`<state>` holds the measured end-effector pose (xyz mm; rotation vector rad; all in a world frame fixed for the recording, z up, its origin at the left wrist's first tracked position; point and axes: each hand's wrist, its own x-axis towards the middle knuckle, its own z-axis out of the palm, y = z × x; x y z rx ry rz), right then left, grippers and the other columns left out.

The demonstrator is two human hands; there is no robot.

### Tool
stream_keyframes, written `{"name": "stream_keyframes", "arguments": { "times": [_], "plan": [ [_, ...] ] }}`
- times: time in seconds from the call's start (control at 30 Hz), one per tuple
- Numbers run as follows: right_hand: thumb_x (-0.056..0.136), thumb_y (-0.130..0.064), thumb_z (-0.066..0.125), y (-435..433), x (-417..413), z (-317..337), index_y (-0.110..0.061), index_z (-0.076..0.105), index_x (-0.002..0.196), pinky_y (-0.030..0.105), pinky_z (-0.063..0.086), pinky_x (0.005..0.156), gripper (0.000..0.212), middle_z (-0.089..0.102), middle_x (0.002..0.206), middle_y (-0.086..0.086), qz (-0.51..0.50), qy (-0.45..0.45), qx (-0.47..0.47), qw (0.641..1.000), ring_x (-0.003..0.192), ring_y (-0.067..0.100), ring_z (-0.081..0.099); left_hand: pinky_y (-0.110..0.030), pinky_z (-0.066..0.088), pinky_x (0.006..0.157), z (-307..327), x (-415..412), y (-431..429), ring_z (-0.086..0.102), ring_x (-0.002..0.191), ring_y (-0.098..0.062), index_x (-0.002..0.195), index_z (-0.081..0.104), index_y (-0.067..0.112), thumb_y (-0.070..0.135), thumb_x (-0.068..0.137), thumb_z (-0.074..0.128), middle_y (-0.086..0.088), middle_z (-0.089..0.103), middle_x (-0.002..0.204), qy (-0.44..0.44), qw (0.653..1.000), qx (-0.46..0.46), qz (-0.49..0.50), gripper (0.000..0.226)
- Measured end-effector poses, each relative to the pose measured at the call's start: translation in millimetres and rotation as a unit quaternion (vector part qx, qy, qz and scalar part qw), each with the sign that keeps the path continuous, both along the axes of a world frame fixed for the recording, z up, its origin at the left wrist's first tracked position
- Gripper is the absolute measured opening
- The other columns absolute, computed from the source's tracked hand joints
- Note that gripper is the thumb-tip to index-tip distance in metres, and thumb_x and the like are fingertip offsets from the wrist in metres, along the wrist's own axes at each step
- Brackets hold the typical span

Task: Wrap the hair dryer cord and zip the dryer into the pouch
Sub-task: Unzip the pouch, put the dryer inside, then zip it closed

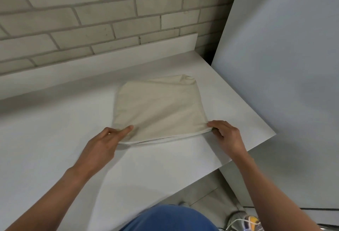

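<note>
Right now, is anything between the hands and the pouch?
Nothing visible. The left hand holds the pouch at its near-left corner and the right hand at its near-right corner, on the white table. The dryer is not in view.

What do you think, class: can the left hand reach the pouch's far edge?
Probably yes: the left hand grips the pouch at its near corner, and only flat cloth lies between it and that edge.
</note>
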<state>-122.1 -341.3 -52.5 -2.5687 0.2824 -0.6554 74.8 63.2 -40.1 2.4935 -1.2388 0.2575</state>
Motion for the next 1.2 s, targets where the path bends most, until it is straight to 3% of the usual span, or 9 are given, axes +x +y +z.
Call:
{"name": "stream_keyframes", "arguments": {
  "times": [0.07,0.17,0.27,0.33,0.47,0.63,0.8,0.93,1.2],
  "plan": [
    [0.078,0.021,0.075,-8,-7,3,-0.005,0.078,0.109,0.014,0.051,0.090,0.040,0.077,0.104,0.007,0.030,0.005,-0.014,0.999,0.093,0.022,0.072,-0.031,0.057,0.065,-7,6,13,0.061,0.097,-0.019,0.136,0.064,0.028,-0.011,0.075,0.049,0.010,0.070,0.125,-0.069,0.994,0.064,-0.051,0.073],
    [0.077,0.019,0.078,-17,-16,1,-0.005,0.079,0.110,0.010,0.049,0.091,0.041,0.077,0.105,0.006,0.073,0.012,-0.029,0.997,0.092,0.017,0.068,-0.032,0.054,0.072,-18,10,22,0.064,0.102,-0.021,0.137,0.063,0.028,0.005,0.079,0.030,0.011,0.065,0.137,-0.074,0.984,0.142,-0.075,0.071],
    [0.079,0.016,0.079,-21,-23,1,-0.007,0.079,0.110,0.014,0.050,0.092,0.039,0.076,0.108,0.006,0.090,0.019,-0.025,0.995,0.095,0.017,0.067,-0.033,0.050,0.079,-16,4,19,0.061,0.111,-0.019,0.144,0.056,0.031,0.022,0.092,0.035,0.014,0.056,0.146,-0.035,0.980,0.185,-0.063,0.057],
    [0.089,0.001,0.074,-19,-25,6,-0.008,0.079,0.112,0.020,0.051,0.093,0.026,0.074,0.114,0.006,0.108,0.007,-0.026,0.994,0.099,0.020,0.067,-0.034,0.049,0.087,-9,0,17,0.057,0.118,-0.016,0.147,0.051,0.034,0.039,0.099,0.032,0.018,0.050,0.151,0.006,0.982,0.185,-0.045,0.052],
    [0.096,-0.014,0.062,-9,-26,18,-0.010,0.078,0.118,0.026,0.054,0.085,0.027,0.066,0.124,0.006,0.119,-0.009,-0.025,0.992,0.097,0.019,0.067,-0.036,0.045,0.100,10,-13,0,0.058,0.123,-0.016,0.141,0.058,0.032,0.059,0.098,0.029,0.012,0.058,0.145,0.030,0.984,0.176,-0.020,0.059],
    [0.091,0.002,0.071,3,-28,22,-0.008,0.077,0.119,0.026,0.054,0.085,0.031,0.068,0.112,0.005,0.106,-0.039,-0.011,0.994,0.099,0.020,0.066,-0.025,0.044,0.085,48,-60,-66,0.060,0.099,-0.012,0.122,0.066,0.028,0.056,0.098,0.046,0.015,0.067,0.112,0.069,0.996,0.035,-0.051,0.042],
    [0.083,-0.006,0.084,14,-35,21,-0.017,0.080,0.109,0.026,0.054,0.077,0.028,0.070,0.100,-0.019,0.045,-0.049,0.045,0.997,0.089,0.004,0.058,-0.032,0.053,0.074,60,-116,-146,0.060,0.079,-0.004,0.096,0.066,0.030,0.058,0.090,0.064,0.020,0.063,0.084,0.232,0.965,-0.103,-0.058,0.028],
    [0.084,-0.008,0.083,14,-43,18,-0.017,0.081,0.105,0.027,0.052,0.079,0.023,0.075,0.100,-0.014,0.054,-0.044,0.058,0.996,0.093,0.010,0.060,-0.035,0.056,0.071,48,-147,-194,0.063,0.074,-0.005,0.089,0.067,0.033,0.061,0.081,0.070,0.019,0.067,0.079,0.316,0.939,-0.134,-0.019,0.029],
    [0.093,-0.019,0.074,13,-50,7,-0.015,0.081,0.107,0.032,0.053,0.076,0.016,0.078,0.102,-0.005,0.094,-0.072,0.028,0.993,0.090,0.020,0.062,-0.037,0.056,0.071,24,-163,-213,0.064,0.071,-0.005,0.088,0.073,0.026,0.042,0.089,0.068,0.014,0.071,0.078,0.307,0.942,-0.133,0.019,0.017]
  ]
}}
